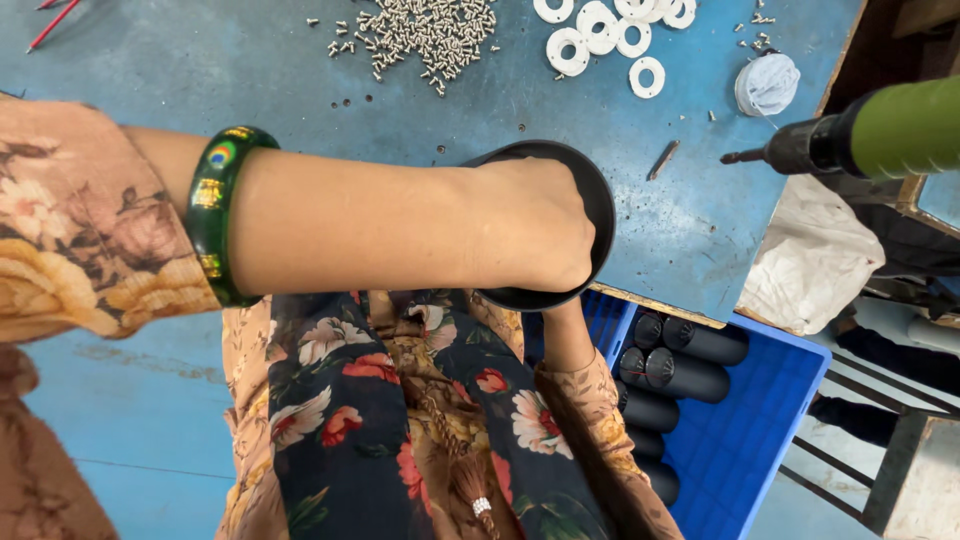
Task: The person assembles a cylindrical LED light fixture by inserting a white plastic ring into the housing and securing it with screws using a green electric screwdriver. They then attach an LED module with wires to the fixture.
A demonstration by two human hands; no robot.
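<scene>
— What does the left hand (535, 225) hold?
— It is closed on the round black part (598, 205), just over the blue bin (760, 420). It looks hard and light; the rim suits holding.
— The right hand?
— Hidden beneath; cannot tell. Screws (425, 35) lie beyond.

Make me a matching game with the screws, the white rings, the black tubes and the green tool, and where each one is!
Things:
1. Screws
2. White rings
3. Black tubes
4. Green tool

Places:
A. In the blue crate beside the table
B. Sticking in from the right edge, tip toward the table
C. In a heap at the top middle of the blue table
D. At the top of the table, right of the heap

Pairs: 1-C, 2-D, 3-A, 4-B
</scene>
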